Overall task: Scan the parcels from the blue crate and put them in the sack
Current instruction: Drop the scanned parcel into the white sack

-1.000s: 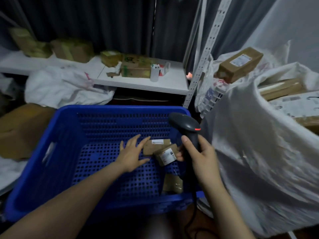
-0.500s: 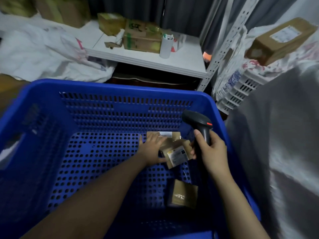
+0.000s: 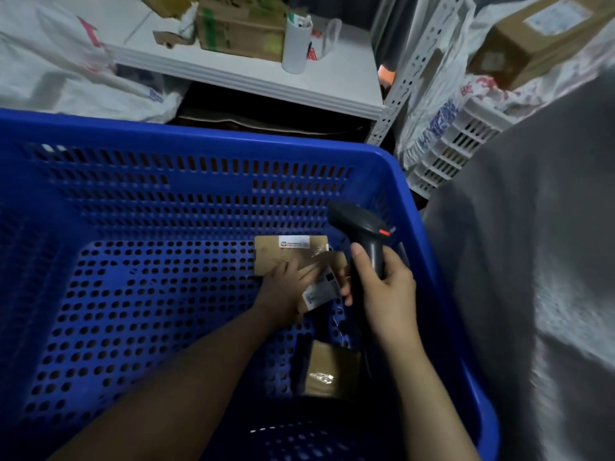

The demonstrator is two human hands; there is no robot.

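The blue perforated crate [image 3: 206, 138] fills most of the view. On its floor at the right lie three small brown parcels. My left hand [image 3: 283, 287] grips the middle parcel [image 3: 322, 287], whose white label faces up. A flat parcel [image 3: 283, 252] with a label lies just behind it, partly under my fingers. A third parcel [image 3: 329, 371] rests nearer to me. My right hand [image 3: 382, 287] holds a black barcode scanner [image 3: 362, 227] upright just right of the gripped parcel. The white sack [image 3: 532, 261] hangs at the right of the crate.
A white shelf [image 3: 299, 81] behind the crate carries a cardboard box [image 3: 239, 28] and a white cup [image 3: 296, 44]. A perforated metal upright [image 3: 409, 78] stands at its corner. A white slotted crate [image 3: 456, 148] and a brown box [image 3: 532, 38] sit at the back right. White bags lie at the back left.
The view has dipped closer into the crate. My left hand went from resting flat beside the parcels to closing on the middle labelled one. The scanner stays beside it.
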